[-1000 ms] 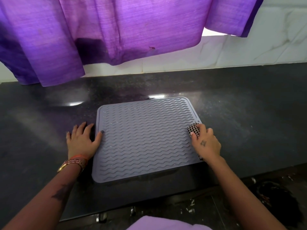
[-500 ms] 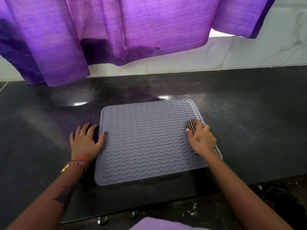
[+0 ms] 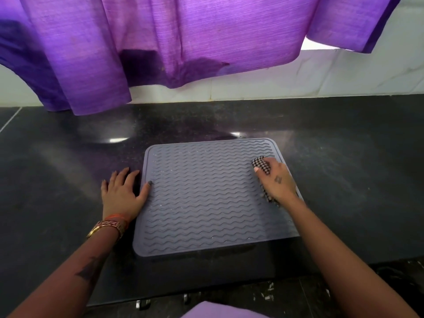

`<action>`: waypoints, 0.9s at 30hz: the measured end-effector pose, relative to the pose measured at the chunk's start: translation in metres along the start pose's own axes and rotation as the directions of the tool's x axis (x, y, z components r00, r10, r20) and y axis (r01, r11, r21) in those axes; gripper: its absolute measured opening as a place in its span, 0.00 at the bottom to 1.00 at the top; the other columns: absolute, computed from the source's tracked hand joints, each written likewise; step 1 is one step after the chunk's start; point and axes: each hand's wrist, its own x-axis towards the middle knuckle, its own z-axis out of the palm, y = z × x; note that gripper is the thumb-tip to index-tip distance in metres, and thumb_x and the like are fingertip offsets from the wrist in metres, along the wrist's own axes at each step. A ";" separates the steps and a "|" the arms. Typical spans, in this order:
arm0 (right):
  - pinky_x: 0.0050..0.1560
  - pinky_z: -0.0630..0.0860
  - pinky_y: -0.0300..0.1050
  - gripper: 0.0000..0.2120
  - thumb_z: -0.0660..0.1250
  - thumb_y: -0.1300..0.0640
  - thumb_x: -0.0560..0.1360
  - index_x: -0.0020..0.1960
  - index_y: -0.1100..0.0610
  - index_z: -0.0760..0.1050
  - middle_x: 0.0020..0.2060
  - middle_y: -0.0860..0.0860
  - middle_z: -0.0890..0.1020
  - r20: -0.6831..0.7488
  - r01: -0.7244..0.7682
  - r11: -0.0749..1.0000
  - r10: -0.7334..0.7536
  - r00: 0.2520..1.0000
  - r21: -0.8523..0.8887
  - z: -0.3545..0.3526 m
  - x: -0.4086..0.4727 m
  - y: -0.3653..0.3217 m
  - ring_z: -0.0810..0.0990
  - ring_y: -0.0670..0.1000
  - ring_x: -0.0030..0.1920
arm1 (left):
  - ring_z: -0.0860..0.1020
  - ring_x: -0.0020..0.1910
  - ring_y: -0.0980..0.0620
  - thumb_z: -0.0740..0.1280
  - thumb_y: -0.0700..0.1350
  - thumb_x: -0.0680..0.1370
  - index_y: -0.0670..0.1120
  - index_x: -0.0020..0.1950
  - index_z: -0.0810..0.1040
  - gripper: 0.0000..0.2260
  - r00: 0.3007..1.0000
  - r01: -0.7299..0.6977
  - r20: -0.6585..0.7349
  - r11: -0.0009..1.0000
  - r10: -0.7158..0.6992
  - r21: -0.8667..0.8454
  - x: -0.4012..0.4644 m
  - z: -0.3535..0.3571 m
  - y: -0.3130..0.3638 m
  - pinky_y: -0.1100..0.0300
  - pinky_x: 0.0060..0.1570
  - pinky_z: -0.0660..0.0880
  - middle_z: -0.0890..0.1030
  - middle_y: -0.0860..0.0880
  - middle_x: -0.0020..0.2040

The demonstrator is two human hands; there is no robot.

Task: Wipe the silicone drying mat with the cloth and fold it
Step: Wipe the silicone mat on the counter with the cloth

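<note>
A grey silicone drying mat (image 3: 206,198) with wavy ridges lies flat on the black counter (image 3: 344,157). My right hand (image 3: 277,182) grips a bunched black-and-white checked cloth (image 3: 259,165) and presses it onto the mat near its far right part. The cloth sticks out ahead of my fingers and below my palm. My left hand (image 3: 124,191) lies flat on the counter beside the mat's left edge, with the thumb tip resting on the mat's rim.
Purple fabric (image 3: 183,42) hangs over the back of the counter in front of a white tiled wall (image 3: 344,76). The counter's front edge runs just below the mat, with dark floor (image 3: 298,294) beyond it.
My right hand has slid the cloth away from me along the right side of the mat, toward its far right corner. My left hand stays beside the left edge.
</note>
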 end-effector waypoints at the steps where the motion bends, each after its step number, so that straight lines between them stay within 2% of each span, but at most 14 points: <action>1: 0.58 0.71 0.52 0.23 0.60 0.44 0.77 0.69 0.54 0.66 0.63 0.59 0.71 -0.037 -0.006 0.997 0.009 0.999 0.083 -0.005 0.007 0.001 0.73 0.61 0.60 | 0.59 0.74 0.42 0.46 0.69 0.69 0.50 0.70 0.70 0.37 1.000 0.001 0.000 1.000 -0.001 -0.001 0.000 0.000 0.000 0.41 0.72 0.50 0.66 0.45 0.73; 2: 0.58 0.71 0.51 0.23 0.60 0.44 0.77 0.69 0.53 0.66 0.62 0.58 0.72 -0.097 -0.019 0.992 0.031 0.995 0.122 -0.010 0.015 0.002 0.74 0.61 0.59 | 0.59 0.74 0.42 0.46 0.69 0.69 0.50 0.69 0.70 0.37 1.000 0.002 0.000 1.000 -0.002 -0.001 0.001 0.001 -0.001 0.41 0.72 0.50 0.66 0.45 0.73; 4: 0.56 0.71 0.52 0.23 0.59 0.44 0.78 0.69 0.53 0.65 0.59 0.59 0.72 -0.175 -0.055 0.996 0.066 0.982 0.067 -0.014 0.030 0.004 0.75 0.62 0.56 | 0.59 0.74 0.42 0.46 0.69 0.69 0.50 0.69 0.70 0.37 1.000 0.000 -0.005 1.000 0.000 -0.002 0.001 0.002 -0.002 0.41 0.72 0.50 0.67 0.45 0.72; 8: 0.55 0.71 0.54 0.22 0.57 0.46 0.79 0.67 0.58 0.64 0.61 0.62 0.69 -0.108 -0.070 0.974 0.048 0.993 -0.216 -0.001 0.042 0.001 0.72 0.63 0.58 | 0.59 0.74 0.42 0.46 0.69 0.70 0.50 0.69 0.70 0.37 1.000 0.003 -0.003 1.000 -0.003 0.002 0.002 0.004 -0.003 0.41 0.72 0.50 0.67 0.45 0.72; 10: 0.54 0.72 0.55 0.21 0.57 0.47 0.79 0.65 0.60 0.64 0.61 0.63 0.69 -0.116 -0.083 0.960 0.054 0.992 -0.267 0.005 0.044 -0.003 0.72 0.64 0.58 | 0.59 0.74 0.42 0.46 0.69 0.70 0.50 0.69 0.70 0.36 1.000 0.003 -0.005 1.000 -0.003 0.006 0.002 0.004 -0.002 0.42 0.72 0.50 0.67 0.45 0.72; 13: 0.55 0.71 0.54 0.22 0.57 0.46 0.79 0.65 0.60 0.64 0.63 0.63 0.68 -0.047 -0.083 0.969 0.074 0.996 -0.235 0.007 0.050 -0.008 0.72 0.64 0.59 | 0.59 0.74 0.42 0.46 0.69 0.70 0.50 0.69 0.70 0.36 1.000 0.000 -0.008 1.000 0.000 0.006 0.002 0.004 -0.002 0.42 0.72 0.50 0.67 0.45 0.72; 16: 0.59 0.70 0.54 0.24 0.58 0.42 0.78 0.68 0.55 0.65 0.65 0.60 0.69 0.061 -0.038 0.995 0.044 0.997 -0.090 -0.004 0.062 -0.004 0.71 0.63 0.62 | 0.59 0.74 0.42 0.45 0.69 0.69 0.50 0.69 0.70 0.37 1.000 0.002 -0.013 1.000 -0.002 0.004 0.002 0.003 -0.002 0.42 0.72 0.50 0.67 0.45 0.72; 18: 0.59 0.70 0.54 0.24 0.58 0.42 0.77 0.69 0.53 0.65 0.64 0.59 0.70 -0.016 -0.056 0.997 0.055 0.998 -0.048 -0.009 0.065 0.002 0.72 0.62 0.62 | 0.59 0.73 0.42 0.45 0.69 0.69 0.50 0.69 0.70 0.37 1.000 0.002 -0.014 1.000 -0.002 0.009 0.001 0.003 -0.002 0.42 0.72 0.51 0.67 0.45 0.72; 20: 0.56 0.71 0.54 0.23 0.58 0.44 0.78 0.69 0.53 0.65 0.62 0.60 0.70 -0.117 -0.077 0.989 0.062 0.991 -0.127 -0.005 0.061 0.003 0.72 0.63 0.60 | 0.60 0.73 0.42 0.45 0.69 0.69 0.50 0.69 0.70 0.37 1.000 0.000 -0.013 1.000 0.000 0.011 0.001 0.003 -0.002 0.42 0.72 0.51 0.67 0.45 0.72; 23: 0.52 0.72 0.55 0.21 0.57 0.48 0.79 0.68 0.57 0.64 0.61 0.62 0.68 -0.160 -0.011 0.949 -0.042 0.986 -0.315 0.012 0.051 -0.004 0.70 0.63 0.58 | 0.60 0.73 0.42 0.46 0.69 0.70 0.50 0.68 0.71 0.36 1.000 0.003 -0.020 1.000 -0.003 0.007 0.002 0.003 -0.002 0.42 0.72 0.51 0.68 0.45 0.72; 25: 0.52 0.73 0.56 0.20 0.57 0.49 0.79 0.65 0.59 0.65 0.60 0.63 0.68 -0.129 0.005 0.934 -0.055 0.990 -0.356 0.012 0.053 -0.008 0.71 0.64 0.58 | 0.60 0.73 0.42 0.46 0.69 0.70 0.50 0.68 0.71 0.36 1.000 0.004 -0.022 1.000 -0.004 0.008 0.001 0.003 -0.002 0.42 0.72 0.52 0.68 0.45 0.72; 27: 0.54 0.72 0.56 0.21 0.57 0.47 0.79 0.66 0.59 0.64 0.62 0.63 0.68 -0.037 0.000 0.957 -0.011 0.999 -0.292 0.002 0.066 -0.005 0.71 0.65 0.59 | 0.60 0.73 0.43 0.46 0.69 0.70 0.50 0.68 0.71 0.36 1.000 0.005 -0.020 1.000 -0.005 0.008 0.001 0.003 -0.001 0.42 0.72 0.51 0.68 0.45 0.72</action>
